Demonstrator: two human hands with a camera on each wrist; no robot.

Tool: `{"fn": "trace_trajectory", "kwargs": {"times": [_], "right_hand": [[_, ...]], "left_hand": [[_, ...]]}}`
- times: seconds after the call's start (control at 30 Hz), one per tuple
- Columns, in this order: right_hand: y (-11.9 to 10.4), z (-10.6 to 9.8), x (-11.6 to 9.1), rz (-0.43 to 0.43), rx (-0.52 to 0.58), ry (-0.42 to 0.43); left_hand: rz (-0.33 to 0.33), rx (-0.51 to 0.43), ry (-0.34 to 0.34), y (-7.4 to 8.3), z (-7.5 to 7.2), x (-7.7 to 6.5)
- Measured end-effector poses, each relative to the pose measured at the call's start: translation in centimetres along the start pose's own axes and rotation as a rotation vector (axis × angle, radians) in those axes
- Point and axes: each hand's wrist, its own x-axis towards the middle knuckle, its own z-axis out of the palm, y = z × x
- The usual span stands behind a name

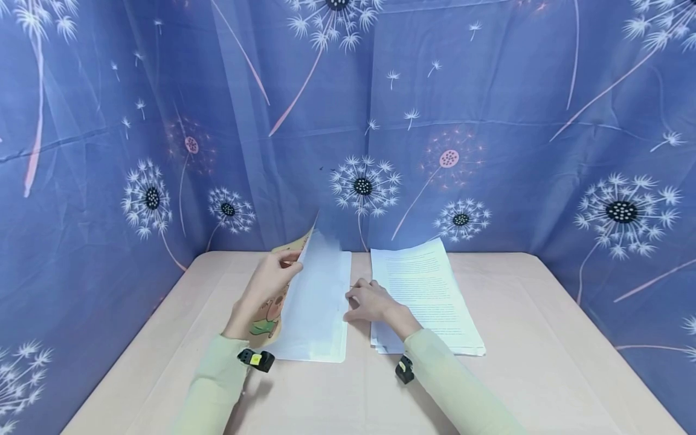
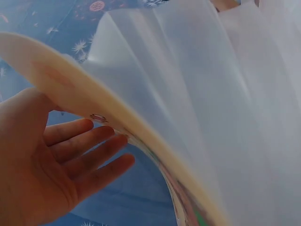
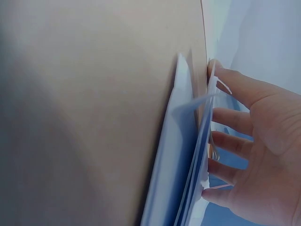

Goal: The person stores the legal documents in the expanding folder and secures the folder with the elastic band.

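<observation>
A display folder (image 1: pixel 321 314) with clear plastic sleeves lies open on the table. My left hand (image 1: pixel 270 278) holds its tan, cartoon-printed cover (image 1: pixel 266 314) raised and tilted, thumb on one side and fingers on the other. In the left wrist view the cover (image 2: pixel 101 94) bends in a curve, with the milky sleeves (image 2: pixel 188 84) fanned beside it. At the folder's right edge is my right hand (image 1: pixel 372 301); in the right wrist view its fingers (image 3: pixel 233 141) touch the edges of the sleeves (image 3: pixel 200 155). A stack of printed paper (image 1: pixel 421 290) lies right of the folder, partly under my right wrist.
The table (image 1: pixel 522 362) has a pale pink cover. A blue curtain (image 1: pixel 304 169) with dandelion prints stands behind and at both sides. Each wrist carries a small black camera, such as the right wrist camera (image 1: pixel 405 370).
</observation>
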Motion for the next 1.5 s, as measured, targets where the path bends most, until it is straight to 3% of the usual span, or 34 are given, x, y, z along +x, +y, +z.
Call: {"fn": "trace_trajectory", "kwargs": {"times": [0.37,0.6,1.0,1.3,1.5], "right_hand": [[-0.2,-0.2,0.0,0.001,0.012,-0.009],[-0.2,-0.3,0.0,0.011,-0.013,-0.015],[-0.4,-1.1,-0.4,0.023,-0.130,-0.033],[0.2,-1.4,-0.9,0.033,-0.130,-0.046],[0.6,-1.4,-1.0,0.025,-0.124,-0.036]], "left_hand": [[0.004,-0.034,0.039,0.0,-1.6,-0.1],[-0.018,-0.146,0.049,0.0,-2.4,-0.2],[-0.003,-0.218,0.065,0.4,-1.7,0.0],[0.020,-0.259,0.100,0.9,-1.1,-0.2],[0.020,-0.236,0.152,1.0,-0.7,0.1]]}}
